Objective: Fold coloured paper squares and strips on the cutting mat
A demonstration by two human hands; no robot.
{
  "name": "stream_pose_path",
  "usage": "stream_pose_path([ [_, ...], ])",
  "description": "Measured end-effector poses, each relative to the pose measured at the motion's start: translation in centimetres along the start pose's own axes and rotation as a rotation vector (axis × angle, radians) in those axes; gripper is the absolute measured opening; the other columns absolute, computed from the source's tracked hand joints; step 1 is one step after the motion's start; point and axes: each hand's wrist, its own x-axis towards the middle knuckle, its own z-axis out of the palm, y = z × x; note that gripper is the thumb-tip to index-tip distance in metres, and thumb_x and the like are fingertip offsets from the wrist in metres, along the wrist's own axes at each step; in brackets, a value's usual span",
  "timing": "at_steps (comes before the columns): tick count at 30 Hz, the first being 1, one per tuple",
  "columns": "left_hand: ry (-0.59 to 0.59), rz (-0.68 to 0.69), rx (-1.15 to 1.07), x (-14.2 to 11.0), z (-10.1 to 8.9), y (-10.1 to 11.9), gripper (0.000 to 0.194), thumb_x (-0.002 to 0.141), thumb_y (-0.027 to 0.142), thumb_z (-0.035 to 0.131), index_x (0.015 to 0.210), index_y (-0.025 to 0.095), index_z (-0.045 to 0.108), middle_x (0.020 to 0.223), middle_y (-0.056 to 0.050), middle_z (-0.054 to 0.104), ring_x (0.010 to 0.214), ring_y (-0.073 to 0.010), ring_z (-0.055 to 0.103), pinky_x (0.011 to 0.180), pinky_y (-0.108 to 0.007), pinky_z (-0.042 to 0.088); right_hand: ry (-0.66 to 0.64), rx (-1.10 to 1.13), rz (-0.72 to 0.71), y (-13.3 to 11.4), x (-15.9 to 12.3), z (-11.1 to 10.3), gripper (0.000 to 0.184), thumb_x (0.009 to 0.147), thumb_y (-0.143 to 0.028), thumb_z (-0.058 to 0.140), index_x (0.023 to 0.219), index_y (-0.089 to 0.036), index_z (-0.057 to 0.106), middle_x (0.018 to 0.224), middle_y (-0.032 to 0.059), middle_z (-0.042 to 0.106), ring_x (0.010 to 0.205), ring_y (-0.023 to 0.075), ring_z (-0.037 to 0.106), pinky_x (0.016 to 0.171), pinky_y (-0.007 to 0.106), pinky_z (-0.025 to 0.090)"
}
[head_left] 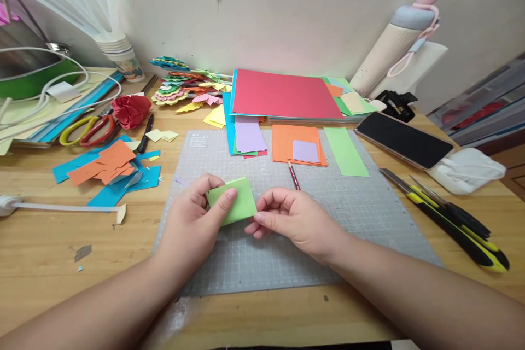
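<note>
A folded piece of light green paper (243,202) is held just above the grey cutting mat (229,273). My left hand (197,213) grips it from the left, thumb on top and fingers behind. At its lower right corner, my right hand (287,219) pinches the edge between thumb and fingers. Beyond the hands lie stacked orange squares (283,145) with a small purple square (305,151) on top. A pencil (293,175) touches the stack's near edge. To the right of it rests a green paper strip (346,152).
Paper scraps (106,167), scissors (88,131) and a red crumpled paper piece (131,110) lie at left. Red sheets (285,93) are stacked at the back. On the right are a phone (404,139), a yellow-black utility knife (455,227) and a leaning bottle (388,44).
</note>
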Motion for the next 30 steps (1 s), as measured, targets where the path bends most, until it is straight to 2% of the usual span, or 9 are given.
stream_pose_path([
  [6,0.009,0.02,0.043,0.0,0.1,-0.1,0.022,0.082,0.038,0.057,0.073,0.02,0.049,0.06,0.005,0.042,0.056,-0.0104,0.037,0.049,-0.021,0.03,0.016,-0.008,0.032,-0.2,-0.3,0.3,0.018,0.074,-0.026,0.07,0.071,-0.017,0.055,0.068,0.0021,0.072,0.062,0.0125,0.068,0.067,0.029,0.053],
  [12,-0.066,-0.009,0.07,0.2,0.3,-0.2,0.022,0.083,0.039,0.055,0.074,0.02,0.049,0.06,0.005,0.043,0.056,-0.0112,0.04,0.051,-0.022,0.032,0.062,0.016,0.083,-0.5,-0.4,0.6,0.015,0.074,-0.016,0.064,0.066,-0.018,0.051,0.059,0.0002,0.07,0.055,0.0106,0.067,0.061,0.025,0.051],
  [17,-0.071,0.012,0.108,0.4,0.3,-0.2,0.021,0.084,0.038,0.055,0.075,0.02,0.048,0.061,0.006,0.044,0.056,-0.0113,0.041,0.051,-0.022,0.033,0.074,-0.074,0.097,-0.3,-0.3,0.7,0.015,0.077,-0.016,0.059,0.069,-0.019,0.047,0.059,-0.0008,0.068,0.056,0.0117,0.066,0.059,0.026,0.051],
  [19,-0.068,0.018,0.16,0.5,0.3,-0.3,0.021,0.084,0.038,0.054,0.075,0.02,0.048,0.061,0.006,0.044,0.057,-0.0113,0.042,0.051,-0.022,0.033,0.089,-0.231,0.031,-0.3,-0.3,0.3,0.009,0.081,-0.019,0.055,0.077,-0.02,0.048,0.06,-0.0018,0.065,0.053,0.0124,0.063,0.053,0.027,0.05],
  [21,-0.075,0.007,0.244,0.5,0.2,-0.4,0.019,0.084,0.038,0.054,0.079,0.021,0.05,0.061,0.006,0.045,0.056,-0.0116,0.042,0.051,-0.023,0.032,0.152,-0.515,-0.16,-0.4,-0.3,-0.3,0.002,0.084,-0.021,0.052,0.086,-0.02,0.051,0.067,-0.0003,0.064,0.058,0.0138,0.062,0.053,0.029,0.049],
  [23,-0.103,0.001,0.336,0.5,0.2,-0.5,0.018,0.084,0.04,0.054,0.085,0.022,0.052,0.061,0.006,0.048,0.056,-0.0123,0.043,0.05,-0.023,0.031,0.202,-0.824,-0.429,-0.5,-0.2,-1.1,0.012,0.086,-0.017,0.047,0.092,-0.02,0.057,0.084,0.0038,0.066,0.075,0.0162,0.063,0.066,0.033,0.052],
  [25,-0.135,0.01,0.427,0.4,0.2,-0.6,0.018,0.085,0.041,0.052,0.09,0.023,0.054,0.061,0.006,0.051,0.056,-0.0135,0.046,0.051,-0.024,0.032,0.166,-1.064,-0.62,-0.6,0.0,-1.9,0.025,0.084,-0.008,0.043,0.097,-0.019,0.062,0.106,0.0075,0.066,0.101,0.019,0.06,0.087,0.041,0.048],
  [27,-0.151,0.04,0.519,0.4,0.2,-0.8,0.018,0.086,0.039,0.051,0.094,0.024,0.055,0.066,0.004,0.056,0.061,-0.0156,0.051,0.054,-0.025,0.035,0.085,-1.227,-0.66,-0.6,0.3,-2.3,0.037,0.083,-0.002,0.041,0.108,-0.019,0.062,0.125,0.008,0.06,0.12,0.021,0.05,0.102,0.049,0.037],
  [30,-0.129,0.173,0.615,0.6,0.1,-1.0,0.021,0.085,0.031,0.054,0.104,0.022,0.054,0.089,-0.002,0.062,0.082,-0.02,0.057,0.068,-0.032,0.043,-0.004,-1.378,-0.585,-0.5,0.6,-2.5,0.048,0.082,0.0,0.038,0.122,-0.021,0.056,0.137,0.0058,0.052,0.131,0.0213,0.041,0.109,0.059,0.021],
])
